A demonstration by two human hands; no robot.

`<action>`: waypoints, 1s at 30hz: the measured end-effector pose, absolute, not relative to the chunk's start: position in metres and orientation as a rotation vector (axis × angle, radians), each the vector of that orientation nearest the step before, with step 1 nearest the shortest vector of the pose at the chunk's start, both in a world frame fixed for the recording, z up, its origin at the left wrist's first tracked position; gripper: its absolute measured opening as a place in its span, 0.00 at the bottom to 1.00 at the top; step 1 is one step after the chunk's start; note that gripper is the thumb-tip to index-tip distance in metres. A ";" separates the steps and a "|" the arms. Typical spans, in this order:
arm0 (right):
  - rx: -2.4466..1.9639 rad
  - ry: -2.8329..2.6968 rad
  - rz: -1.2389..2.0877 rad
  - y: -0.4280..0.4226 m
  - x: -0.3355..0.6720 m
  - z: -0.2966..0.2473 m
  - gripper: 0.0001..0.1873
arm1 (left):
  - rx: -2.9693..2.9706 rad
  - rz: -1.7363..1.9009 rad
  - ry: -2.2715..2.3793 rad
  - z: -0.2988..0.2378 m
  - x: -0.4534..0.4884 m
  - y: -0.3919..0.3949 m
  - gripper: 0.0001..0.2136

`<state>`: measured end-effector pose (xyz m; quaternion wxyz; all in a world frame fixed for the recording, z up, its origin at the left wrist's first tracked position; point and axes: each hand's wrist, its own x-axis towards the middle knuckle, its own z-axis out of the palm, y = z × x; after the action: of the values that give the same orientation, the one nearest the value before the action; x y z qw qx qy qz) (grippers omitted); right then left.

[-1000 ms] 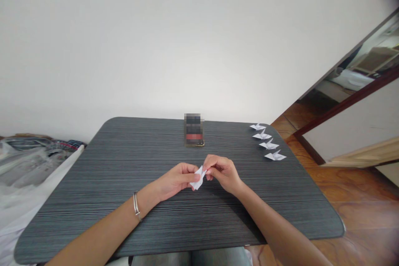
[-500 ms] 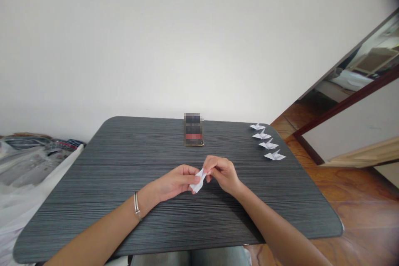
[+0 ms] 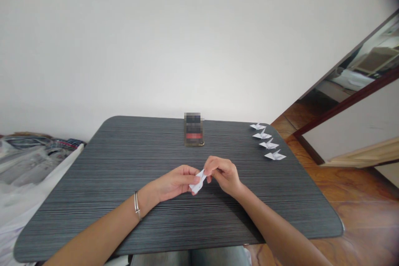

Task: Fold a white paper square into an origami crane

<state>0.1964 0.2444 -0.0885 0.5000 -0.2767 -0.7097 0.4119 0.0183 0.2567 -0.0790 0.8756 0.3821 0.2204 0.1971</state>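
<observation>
A small folded white paper is held between my two hands, above the near middle of the dark table. My left hand pinches its lower left part between thumb and fingers. At the paper's upper right tip, my right hand is closed with thumb and index finger on it. The fingers hide part of the folds. To the right, several white paper cranes stand in a slanting row along the table's far right edge.
A phone-like object, blurred by pixels, is at the table's far edge against the white wall. Left of the table lie clear plastic bags. On the right are a wooden floor and a mirrored panel.
Both hands keep their grip on the folded paper in nearly the same place. The right fingers have shifted very slightly at its upper tip. The cranes have not moved.
</observation>
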 end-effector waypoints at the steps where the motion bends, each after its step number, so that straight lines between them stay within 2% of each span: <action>1: -0.666 -1.710 1.004 0.244 0.196 -0.088 0.09 | 0.799 0.411 0.460 -0.079 0.018 0.257 0.13; 15: -0.726 -1.556 1.062 0.244 0.196 -0.087 0.09 | 0.799 0.431 0.482 -0.078 0.019 0.257 0.13; 22: -0.696 -1.573 1.084 0.245 0.197 -0.092 0.02 | 0.775 0.484 0.528 -0.077 0.019 0.258 0.14; 30: -0.659 -1.600 1.148 0.245 0.195 -0.091 0.07 | 0.790 0.430 0.516 -0.075 0.020 0.257 0.13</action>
<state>0.1952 0.2454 -0.0906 0.5077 -0.2735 -0.6639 0.4761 0.0198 0.2573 -0.0747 0.8685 0.3777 0.2464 0.2057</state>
